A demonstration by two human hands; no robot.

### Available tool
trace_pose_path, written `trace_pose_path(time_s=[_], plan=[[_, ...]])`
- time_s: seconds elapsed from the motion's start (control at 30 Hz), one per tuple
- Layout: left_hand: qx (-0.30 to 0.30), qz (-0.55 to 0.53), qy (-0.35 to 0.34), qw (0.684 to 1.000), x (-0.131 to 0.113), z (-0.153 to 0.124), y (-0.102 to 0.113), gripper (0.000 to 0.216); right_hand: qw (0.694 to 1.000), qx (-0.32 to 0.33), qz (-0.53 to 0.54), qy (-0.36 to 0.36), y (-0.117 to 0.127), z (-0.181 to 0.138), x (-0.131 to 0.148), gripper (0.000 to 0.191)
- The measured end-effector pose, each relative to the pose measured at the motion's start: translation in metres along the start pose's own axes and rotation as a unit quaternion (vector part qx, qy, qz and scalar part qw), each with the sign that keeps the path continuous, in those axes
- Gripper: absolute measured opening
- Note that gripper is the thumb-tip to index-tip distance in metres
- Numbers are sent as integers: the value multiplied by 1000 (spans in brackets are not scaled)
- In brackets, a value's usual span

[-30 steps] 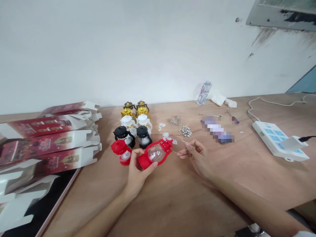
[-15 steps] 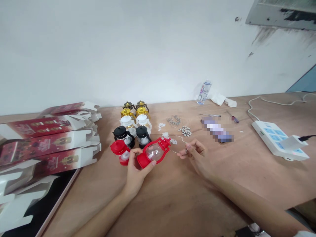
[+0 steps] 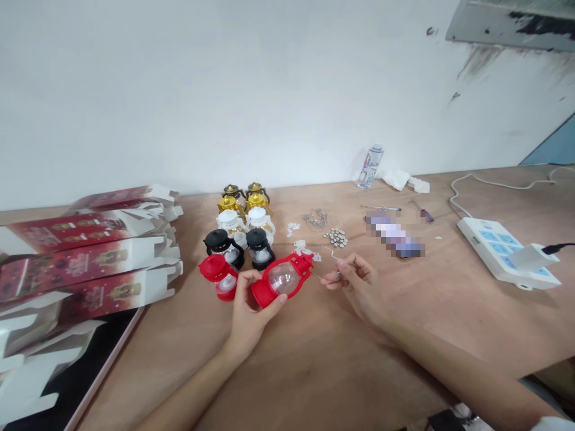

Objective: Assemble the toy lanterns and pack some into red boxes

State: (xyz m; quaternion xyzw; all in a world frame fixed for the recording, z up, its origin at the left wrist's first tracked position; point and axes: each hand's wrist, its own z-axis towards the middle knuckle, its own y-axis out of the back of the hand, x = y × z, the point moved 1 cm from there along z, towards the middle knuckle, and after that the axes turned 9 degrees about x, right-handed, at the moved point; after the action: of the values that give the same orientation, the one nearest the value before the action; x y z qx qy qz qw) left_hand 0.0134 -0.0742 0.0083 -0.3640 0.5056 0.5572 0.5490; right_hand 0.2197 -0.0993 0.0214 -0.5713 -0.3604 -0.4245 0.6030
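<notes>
My left hand [image 3: 248, 311] grips a small red toy lantern [image 3: 282, 279] with a clear globe, held tilted with its top pointing right. My right hand [image 3: 357, 281] pinches a thin bent metal wire [image 3: 327, 256] just right of the lantern's top; whether the wire touches the lantern I cannot tell. Left of my left hand stands another red lantern [image 3: 217, 275]. Behind it are black lanterns [image 3: 220, 245], white lanterns [image 3: 231, 222] and gold lanterns [image 3: 257, 202] in two rows.
Red-and-white folded cartons [image 3: 85, 263] are stacked at the left. A heap of wires [image 3: 317, 219], a cluster of small round discs [image 3: 338, 237], small white bits [image 3: 294, 227], a bottle [image 3: 371, 166], tools [image 3: 381, 209] and a white power strip [image 3: 507, 250] lie on the wooden table [image 3: 323, 359].
</notes>
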Motion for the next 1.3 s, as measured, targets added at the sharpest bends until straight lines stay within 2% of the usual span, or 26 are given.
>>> trace_pose_path(time_s=[0.13, 0.27, 0.47, 0.57, 0.73, 1.0, 1.3], plan=[[-4, 37, -17, 999, 3, -1, -2, 41, 999, 35, -21, 2, 1, -2, 0, 25], [27, 59, -40, 997, 6, -5, -5, 40, 994, 73, -76, 18, -2, -5, 6, 26], [74, 73, -81, 991, 1, -10, -7, 36, 987, 56, -149, 8, -6, -9, 15, 31], [87, 61, -89, 990, -1, -11, -7, 35, 982, 72, -171, 23, -5, -12, 13, 29], [84, 44, -102, 990, 0, -12, -7, 36, 976, 101, -188, 43, 0, -16, 6, 22], [77, 44, -123, 988, -1, -13, -7, 37, 970, 121, -205, 57, 2, -18, 8, 22], [59, 53, -97, 992, -3, -10, -7, 38, 968, 126, -208, 58, 2, -16, 7, 22]])
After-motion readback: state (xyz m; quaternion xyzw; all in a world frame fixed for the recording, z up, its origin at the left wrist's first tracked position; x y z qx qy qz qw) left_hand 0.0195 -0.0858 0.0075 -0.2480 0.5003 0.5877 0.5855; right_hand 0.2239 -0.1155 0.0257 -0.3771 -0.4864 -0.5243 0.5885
